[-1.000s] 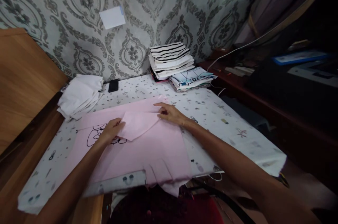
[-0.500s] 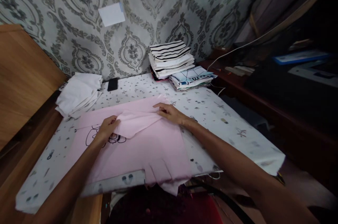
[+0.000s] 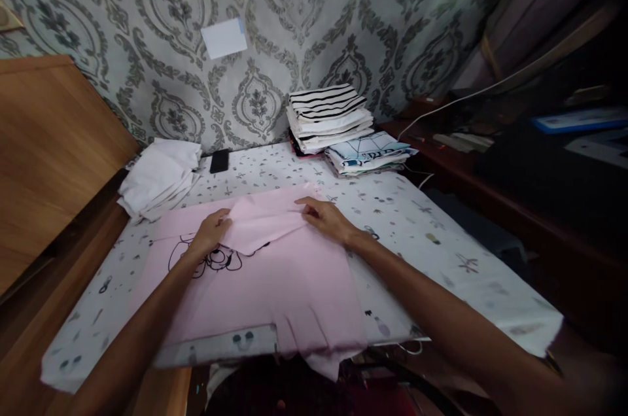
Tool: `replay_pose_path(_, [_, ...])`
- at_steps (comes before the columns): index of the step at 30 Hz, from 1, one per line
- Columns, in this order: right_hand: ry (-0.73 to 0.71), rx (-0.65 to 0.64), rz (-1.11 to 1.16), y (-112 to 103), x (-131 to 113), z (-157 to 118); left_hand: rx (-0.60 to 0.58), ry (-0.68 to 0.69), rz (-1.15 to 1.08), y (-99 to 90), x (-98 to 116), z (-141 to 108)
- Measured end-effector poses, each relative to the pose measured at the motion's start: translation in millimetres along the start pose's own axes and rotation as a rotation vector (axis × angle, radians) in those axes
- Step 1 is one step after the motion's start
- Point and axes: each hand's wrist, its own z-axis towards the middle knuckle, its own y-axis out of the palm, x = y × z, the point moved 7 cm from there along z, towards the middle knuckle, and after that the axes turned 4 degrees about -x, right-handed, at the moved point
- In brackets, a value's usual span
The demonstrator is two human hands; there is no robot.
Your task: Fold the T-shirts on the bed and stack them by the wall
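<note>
A pale pink cloth garment with a black line drawing (image 3: 245,305) is spread flat on a table covered with a white, small-patterned cloth (image 3: 417,265), directly beneath and between both hands. At its upper part, a loose pink flap of the same thin fabric (image 3: 262,226) is held slightly raised, with its lower edge slanted across the upper part of the drawing.

The left end of the flap is pinched by the left hand (image 3: 212,231), its thumb and fingers brought together on the cloth; part of the drawing is covered by the wrist and forearm. The right end is gripped by the right hand (image 3: 324,218), the thumb set below and the index finger stretched out along the upper edge; how firmly the cloth is clamped there cannot be told. Most of the garment is laid out on the near side of the hands, and its near right corner is draped in creases over the table edge.

Beyond the left hand, a loose pile of white cloth (image 3: 159,174) is seen, with a black rectangular phone (image 3: 219,161) placed just beside it. Farther back, beyond the right hand, a folded stack topped with black-and-white striped fabric (image 3: 328,118) is set beside a lower folded stack topped with light blue printed fabric (image 3: 370,151).
</note>
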Motion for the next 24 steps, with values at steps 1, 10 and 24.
replay_pose_path(1, [0.006,-0.002,-0.028,0,1,0,-0.019,-0.003,0.057,1.2,-3,3])
replay_pose_path(10, [0.006,0.022,-0.032,-1,-3,0,0.035,0.074,0.259,-3.9,2,6])
replay_pose_path(24, [0.030,0.022,-0.117,-1,-3,5,0.009,-0.117,0.586,-9.8,-1,35])
